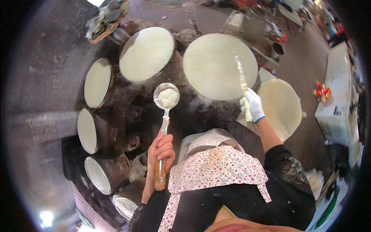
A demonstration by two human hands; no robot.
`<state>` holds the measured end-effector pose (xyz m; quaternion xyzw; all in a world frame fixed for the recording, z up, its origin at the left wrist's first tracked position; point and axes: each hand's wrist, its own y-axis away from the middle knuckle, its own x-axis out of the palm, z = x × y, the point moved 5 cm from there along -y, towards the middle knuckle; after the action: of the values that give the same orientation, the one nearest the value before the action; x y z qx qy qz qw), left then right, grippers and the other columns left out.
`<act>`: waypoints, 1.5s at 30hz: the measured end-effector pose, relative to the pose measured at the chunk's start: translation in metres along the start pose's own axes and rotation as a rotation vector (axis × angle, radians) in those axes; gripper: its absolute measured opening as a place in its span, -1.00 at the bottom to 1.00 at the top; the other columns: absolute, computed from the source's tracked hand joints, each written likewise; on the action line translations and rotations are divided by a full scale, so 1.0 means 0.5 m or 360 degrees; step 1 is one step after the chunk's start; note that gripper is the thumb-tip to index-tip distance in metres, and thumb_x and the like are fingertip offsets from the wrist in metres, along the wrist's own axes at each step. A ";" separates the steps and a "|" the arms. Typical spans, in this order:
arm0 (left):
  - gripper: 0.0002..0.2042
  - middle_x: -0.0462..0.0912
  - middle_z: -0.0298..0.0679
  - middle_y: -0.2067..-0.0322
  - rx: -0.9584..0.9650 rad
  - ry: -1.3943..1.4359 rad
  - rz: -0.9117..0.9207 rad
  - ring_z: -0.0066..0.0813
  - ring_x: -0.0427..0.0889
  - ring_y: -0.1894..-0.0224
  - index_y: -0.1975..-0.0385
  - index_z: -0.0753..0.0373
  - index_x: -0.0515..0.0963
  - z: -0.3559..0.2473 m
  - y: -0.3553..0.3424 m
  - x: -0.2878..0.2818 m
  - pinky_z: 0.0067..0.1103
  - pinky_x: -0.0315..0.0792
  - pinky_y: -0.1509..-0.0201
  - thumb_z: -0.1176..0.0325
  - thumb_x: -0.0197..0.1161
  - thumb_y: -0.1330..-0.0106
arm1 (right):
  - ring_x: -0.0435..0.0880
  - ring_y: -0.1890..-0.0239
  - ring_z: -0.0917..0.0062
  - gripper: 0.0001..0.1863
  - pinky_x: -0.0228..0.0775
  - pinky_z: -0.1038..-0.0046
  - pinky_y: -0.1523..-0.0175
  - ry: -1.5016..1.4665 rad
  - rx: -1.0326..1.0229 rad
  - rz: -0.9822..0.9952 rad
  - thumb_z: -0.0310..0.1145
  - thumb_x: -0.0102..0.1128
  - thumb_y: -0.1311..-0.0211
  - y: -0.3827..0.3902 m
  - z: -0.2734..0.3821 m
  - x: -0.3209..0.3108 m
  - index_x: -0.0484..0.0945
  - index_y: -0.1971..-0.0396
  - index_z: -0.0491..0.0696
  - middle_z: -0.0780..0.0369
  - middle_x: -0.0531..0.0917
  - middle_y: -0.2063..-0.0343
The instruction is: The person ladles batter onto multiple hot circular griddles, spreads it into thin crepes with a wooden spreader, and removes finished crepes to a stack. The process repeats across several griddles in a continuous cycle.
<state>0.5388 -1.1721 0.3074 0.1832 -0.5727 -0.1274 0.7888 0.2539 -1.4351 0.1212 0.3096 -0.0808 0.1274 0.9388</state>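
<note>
My bare left hand [160,150] is closed round the handle of a metal ladle [157,96], held upright in front of the apron. A lump of pale, thick batter [168,98] sits in its bowl. My right hand [253,106], in a white knitted glove with a blue cuff, grips a long flat spreading blade [240,69]. Wet batter coats the blade, which lies across the right part of a large round pale sheet of batter [210,65]. Whether the blade presses on that sheet, I cannot tell.
Other pale rounds stand about me: a large one [148,54] at the far left, smaller ones [97,83] curving down the left side, and one [280,106] at the right. A white cabinet [335,100] with a red ornament [322,92] stands farther right. A basket [108,21] lies at the back left.
</note>
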 end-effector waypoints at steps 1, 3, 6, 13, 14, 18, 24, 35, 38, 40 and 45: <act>-0.52 0.27 -0.36 0.48 0.0012 -0.0042 -0.0079 -0.71 0.32 0.67 -0.58 0.24 0.11 -0.003 0.005 -0.006 -0.69 0.33 0.64 0.40 -0.17 -0.73 | 0.50 0.71 0.61 -0.59 0.33 0.51 0.67 0.0005 0.0007 -0.0136 -0.17 0.03 -0.60 -0.009 0.000 -0.011 0.49 -0.33 0.09 0.33 0.54 0.59; -0.54 0.28 -0.36 0.49 0.0050 -0.0066 -0.0097 -0.70 0.31 0.67 -0.57 0.23 0.15 -0.015 0.017 -0.018 -0.68 0.31 0.64 0.40 -0.16 -0.73 | 0.68 0.57 0.40 -0.45 0.53 0.32 0.48 0.0583 -0.0228 -0.0276 -0.14 0.02 -0.58 -0.024 0.015 -0.014 0.38 -0.49 0.14 0.17 0.74 0.40; -0.62 0.30 -0.41 0.52 0.0017 -0.0013 -0.0032 -0.76 0.28 0.69 -0.46 0.22 0.24 -0.035 0.028 -0.044 -0.69 0.27 0.65 0.36 -0.13 -0.73 | 0.75 0.05 0.06 -0.33 0.55 0.19 -0.09 0.2093 -0.0924 -0.0301 -0.15 0.03 -0.48 -0.025 0.043 0.033 0.28 -0.57 0.20 0.11 0.72 -0.14; -0.67 0.27 -0.52 0.48 0.0111 -0.0128 0.0027 -0.87 0.24 0.62 -0.32 -0.07 0.33 -0.013 0.005 -0.058 -0.84 0.20 0.61 0.40 0.05 -0.65 | 0.52 -0.42 0.31 -0.26 0.30 0.33 -0.48 0.1262 -0.0799 -0.0152 -0.52 0.02 -0.34 -0.067 0.078 -0.017 0.20 -0.54 -0.27 0.00 0.46 -0.45; -0.82 0.31 -0.51 0.48 0.0092 -0.0190 0.0143 -0.86 0.27 0.63 -0.17 0.05 0.29 -0.012 0.014 -0.050 -0.82 0.23 0.64 0.39 0.00 -0.68 | 0.51 -0.43 0.30 -0.25 0.28 0.34 -0.50 0.1366 -0.0717 -0.0096 -0.52 0.03 -0.33 -0.067 0.069 -0.022 0.20 -0.54 -0.28 -0.02 0.46 -0.45; -0.91 0.31 -0.52 0.48 0.0248 -0.0189 0.0110 -0.89 0.25 0.63 -0.03 0.07 0.28 -0.100 0.155 -0.081 -0.85 0.20 0.64 0.39 0.01 -0.67 | 0.47 -0.47 0.27 -0.25 0.24 0.36 -0.52 0.1674 -0.0760 0.0139 -0.50 0.04 -0.33 -0.034 -0.012 0.015 0.19 -0.55 -0.27 -0.05 0.44 -0.46; -0.90 0.31 -0.58 0.47 0.0571 -0.0213 0.0135 -0.90 0.22 0.63 0.10 -0.01 0.31 -0.256 0.384 -0.146 -0.88 0.18 0.64 0.19 0.01 -0.72 | 0.46 -0.47 0.24 -0.27 0.22 0.34 -0.52 0.1804 -0.0915 -0.0453 -0.45 0.04 -0.33 0.123 -0.176 0.263 0.25 -0.52 -0.26 -0.08 0.45 -0.45; -0.56 0.34 -0.47 0.44 0.1335 0.0346 0.0459 -0.84 0.27 0.63 -0.47 -0.29 0.30 -0.345 0.786 -0.352 -0.81 0.24 0.66 0.29 0.06 -0.69 | 0.54 0.50 0.66 -0.33 0.45 0.58 0.40 0.1578 -0.0331 0.1777 -0.45 0.19 -0.45 0.477 -0.555 0.989 0.34 -0.55 0.05 0.30 0.68 0.18; -0.54 0.33 -0.45 0.46 0.1672 0.0466 0.0656 -0.81 0.26 0.63 -0.50 -0.25 0.21 -0.323 0.885 -0.423 -0.79 0.23 0.66 0.34 0.01 -0.69 | 0.64 0.22 0.61 -0.44 0.50 0.52 0.07 0.1782 -0.0734 0.2318 -0.41 0.22 -0.44 0.579 -0.640 1.106 0.46 -0.42 -0.06 0.23 0.72 0.05; -0.52 0.30 -0.45 0.48 0.1903 0.0633 0.0711 -0.80 0.25 0.65 -0.54 -0.23 0.17 -0.297 0.940 -0.470 -0.79 0.22 0.71 0.35 -0.05 -0.71 | 0.66 0.09 0.60 -0.52 0.50 0.51 -0.08 0.1870 -0.0374 0.2426 -0.38 0.24 -0.45 0.630 -0.713 1.152 0.55 -0.32 -0.16 0.20 0.74 0.00; -0.81 0.25 -0.43 0.57 0.2443 0.1009 0.0669 -0.76 0.30 0.71 0.22 0.11 0.26 -0.236 1.052 -0.545 -0.71 0.38 0.69 0.28 -0.16 -0.74 | 0.43 0.45 0.76 -0.86 0.29 0.53 0.33 0.2013 0.0004 0.2713 -0.38 0.25 -0.48 0.760 -0.885 1.288 0.70 0.18 -0.13 0.43 0.53 0.50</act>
<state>0.5615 -0.5697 0.2701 0.5835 -0.2748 0.5017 0.5765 0.7911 -0.7522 0.1310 0.0292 0.2321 0.8814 0.4104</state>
